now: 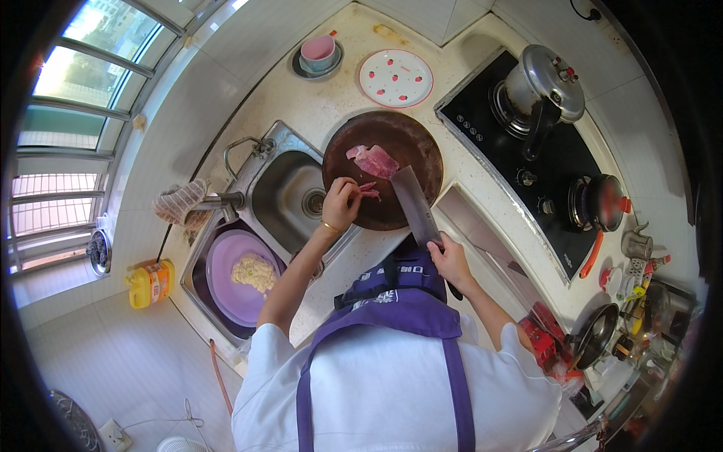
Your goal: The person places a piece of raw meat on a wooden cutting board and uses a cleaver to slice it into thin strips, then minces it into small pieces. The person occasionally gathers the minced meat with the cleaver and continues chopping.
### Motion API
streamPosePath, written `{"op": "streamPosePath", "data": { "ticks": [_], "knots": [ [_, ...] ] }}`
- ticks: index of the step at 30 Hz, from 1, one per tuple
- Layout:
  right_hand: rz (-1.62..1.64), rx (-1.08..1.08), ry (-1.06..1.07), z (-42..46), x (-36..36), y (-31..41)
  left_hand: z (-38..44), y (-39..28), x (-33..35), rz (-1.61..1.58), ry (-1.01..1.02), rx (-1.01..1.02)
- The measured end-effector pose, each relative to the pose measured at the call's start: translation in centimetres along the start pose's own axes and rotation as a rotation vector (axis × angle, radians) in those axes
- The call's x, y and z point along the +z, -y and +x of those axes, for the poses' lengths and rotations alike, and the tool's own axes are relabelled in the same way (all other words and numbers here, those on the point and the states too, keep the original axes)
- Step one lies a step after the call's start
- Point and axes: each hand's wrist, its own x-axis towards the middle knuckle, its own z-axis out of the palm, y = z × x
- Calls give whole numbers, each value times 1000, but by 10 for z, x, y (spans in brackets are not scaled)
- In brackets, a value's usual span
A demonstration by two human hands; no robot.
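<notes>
A round dark chopping board (395,135) lies on the counter before me. On it rests a piece of raw meat (374,161), with some thin cut strips of meat (370,192) nearer to me. My left hand (342,204), with a bracelet at the wrist, is over the board's left part, its fingertips at the strips; whether they pinch one is hard to tell. My right hand (450,261) grips the handle of a cleaver (417,206) at the board's near right edge. The blade slants over the board, its far end close to the meat piece.
A steel sink (288,189) is left of the board; its other basin holds a purple basin (226,299) with a pale crumbly mass (253,273). Beyond the board are a strawberry-patterned plate (396,85) and stacked bowls (318,53). Right, a gas hob (508,164) bears a pressure cooker (528,85).
</notes>
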Motion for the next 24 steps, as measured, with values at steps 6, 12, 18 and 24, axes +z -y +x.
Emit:
{"op": "streamPosePath", "data": {
  "ticks": [6, 12, 18, 24],
  "knots": [
    [-24, -17, 28, 2, 0, -2, 2, -3, -4, 1, 68, -41],
    [-53, -68, -14, 4, -1, -1, -5, 4, 8, 71, 129, 111],
    [-99, -84, 28, 6, -3, 1, -1, -9, 13, 220, 36, 102],
    [-96, -84, 36, 7, 0, 2, -3, 2, 29, 253, -28, -13]
  ]
}}
